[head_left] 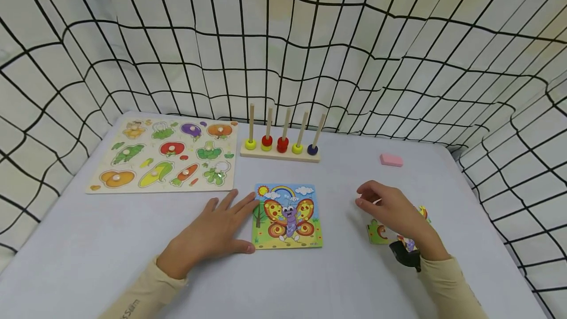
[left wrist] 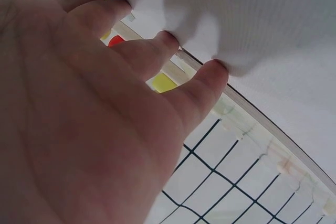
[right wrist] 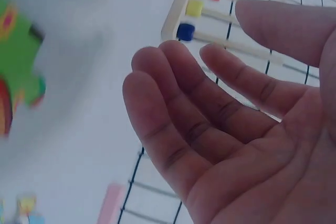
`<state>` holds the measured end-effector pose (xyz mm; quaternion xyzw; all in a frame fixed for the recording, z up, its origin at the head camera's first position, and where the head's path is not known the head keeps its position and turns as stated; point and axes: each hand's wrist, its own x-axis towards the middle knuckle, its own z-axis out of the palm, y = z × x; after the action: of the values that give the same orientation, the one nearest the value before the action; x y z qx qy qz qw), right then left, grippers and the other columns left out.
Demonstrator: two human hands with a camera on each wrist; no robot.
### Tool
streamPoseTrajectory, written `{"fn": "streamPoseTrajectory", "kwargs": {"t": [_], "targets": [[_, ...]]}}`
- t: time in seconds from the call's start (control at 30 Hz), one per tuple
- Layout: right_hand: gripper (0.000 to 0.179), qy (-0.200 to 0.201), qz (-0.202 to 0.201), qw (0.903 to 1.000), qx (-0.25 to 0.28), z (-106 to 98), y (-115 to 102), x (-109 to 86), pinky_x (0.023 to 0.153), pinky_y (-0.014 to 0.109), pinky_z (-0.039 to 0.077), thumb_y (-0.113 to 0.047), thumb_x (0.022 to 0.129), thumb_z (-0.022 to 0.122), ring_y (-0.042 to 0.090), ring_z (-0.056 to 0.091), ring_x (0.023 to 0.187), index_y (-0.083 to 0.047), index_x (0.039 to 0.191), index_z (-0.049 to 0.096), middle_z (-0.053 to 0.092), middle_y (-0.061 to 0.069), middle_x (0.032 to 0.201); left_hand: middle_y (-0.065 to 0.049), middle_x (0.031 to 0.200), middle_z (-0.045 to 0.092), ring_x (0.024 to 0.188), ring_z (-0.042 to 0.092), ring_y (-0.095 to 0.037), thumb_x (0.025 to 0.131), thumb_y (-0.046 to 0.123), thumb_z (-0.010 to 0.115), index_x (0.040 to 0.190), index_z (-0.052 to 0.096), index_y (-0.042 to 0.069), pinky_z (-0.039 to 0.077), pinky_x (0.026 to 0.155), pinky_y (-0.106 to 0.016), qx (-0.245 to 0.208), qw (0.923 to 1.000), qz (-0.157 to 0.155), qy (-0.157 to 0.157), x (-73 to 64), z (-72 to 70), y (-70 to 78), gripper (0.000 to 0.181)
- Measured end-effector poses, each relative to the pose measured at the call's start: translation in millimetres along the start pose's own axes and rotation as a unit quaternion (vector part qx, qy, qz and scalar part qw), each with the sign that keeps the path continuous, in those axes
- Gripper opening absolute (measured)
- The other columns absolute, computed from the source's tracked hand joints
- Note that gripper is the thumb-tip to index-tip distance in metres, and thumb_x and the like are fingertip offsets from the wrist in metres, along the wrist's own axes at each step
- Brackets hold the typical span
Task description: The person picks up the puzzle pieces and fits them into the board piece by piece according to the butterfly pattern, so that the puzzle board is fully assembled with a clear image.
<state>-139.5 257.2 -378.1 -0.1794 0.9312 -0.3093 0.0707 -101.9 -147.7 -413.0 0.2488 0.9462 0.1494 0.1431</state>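
A square butterfly picture puzzle point(head_left: 289, 216) lies flat in the middle of the table. Spread beside its left edge is my left hand point(head_left: 217, 230); the index finger and thumb touch that edge, and the other fingertips rest on the table. My right hand point(head_left: 394, 210) hovers right of the puzzle with fingers loosely bent and nothing held. In the right wrist view its fingers point(right wrist: 147, 103) and palm show bare. Below that hand lie loose jigsaw pieces, one of them green with an orange-red curve point(head_left: 376, 233); the hand and wrist partly cover the others.
A vegetable peg board point(head_left: 148, 159) lies at the back left. Next to it stands a wooden counting rack point(head_left: 280, 155) with upright pegs and coloured beads. A pink block point(head_left: 392, 160) lies at the back right. Black netting point(head_left: 310, 53) surrounds the table's back and sides.
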Motion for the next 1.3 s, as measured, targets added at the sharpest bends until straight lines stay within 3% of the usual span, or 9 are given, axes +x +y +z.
{"fn": "streamPoseTrajectory", "kwargs": {"t": [0.13,0.4,0.6,0.97,1.3], "targets": [[0.026,0.009,-0.003,0.9998,-0.019,-8.6,7.5,-5.3,0.089,0.039,0.06,-0.016,0.105,0.072,0.021,0.069,0.103,0.0,0.125,0.068,0.073,0.001,0.109,-0.009,0.174,0.031,0.157,0.022,-0.051,0.086,0.055,0.086,0.166,0.04,0.01,0.024,0.118,-0.077,0.0,1.0,-0.002,-0.002,-0.2,-0.2,-0.1,0.102],[0.033,0.025,0.003,0.9985,-0.047,-21.7,24.8,-12.7,0.097,0.057,0.056,-0.005,0.102,0.072,0.039,0.065,0.116,0.006,0.133,0.064,0.068,0.022,0.13,-0.01,0.175,0.03,0.158,0.022,-0.051,0.087,0.054,0.086,0.166,0.039,0.009,0.024,0.118,-0.076,-0.002,1.0,0.0,-0.002,-0.9,-1.5,0.4,0.102],[0.039,0.032,0.02,0.9975,-0.061,-28.4,41.8,-18.5,0.102,0.064,0.051,-0.005,0.101,0.073,0.044,0.059,0.126,0.007,0.136,0.062,0.065,0.025,0.135,-0.01,0.174,0.031,0.157,0.022,-0.051,0.087,0.053,0.086,0.166,0.04,0.008,0.024,0.118,-0.076,-0.003,1.0,0.001,-0.001,-0.6,-1.2,-0.3,0.101],[0.047,0.008,0.063,0.9953,-0.073,-34.1,65.3,-33.6,0.103,0.071,0.047,-0.014,0.099,0.077,0.052,0.055,0.128,0.004,0.14,0.06,0.056,0.031,0.145,-0.009,0.174,0.031,0.158,0.021,-0.05,0.087,0.055,0.086,0.166,0.04,0.009,0.023,0.118,-0.077,0.002,1.0,-0.003,-0.004,1.7,-0.8,-1.3,0.102],[0.056,-0.02,0.072,0.9948,-0.069,-25.1,75.2,-45.2,0.101,0.072,0.046,-0.014,0.09,0.088,0.054,0.046,0.13,0.006,0.136,0.061,0.049,0.036,0.146,-0.009,0.175,0.03,0.158,0.021,-0.05,0.087,0.055,0.085,0.167,0.038,0.01,0.023,0.118,-0.076,0.004,1.0,-0.003,-0.007,0.9,-1.0,-0.2,0.103]]}}
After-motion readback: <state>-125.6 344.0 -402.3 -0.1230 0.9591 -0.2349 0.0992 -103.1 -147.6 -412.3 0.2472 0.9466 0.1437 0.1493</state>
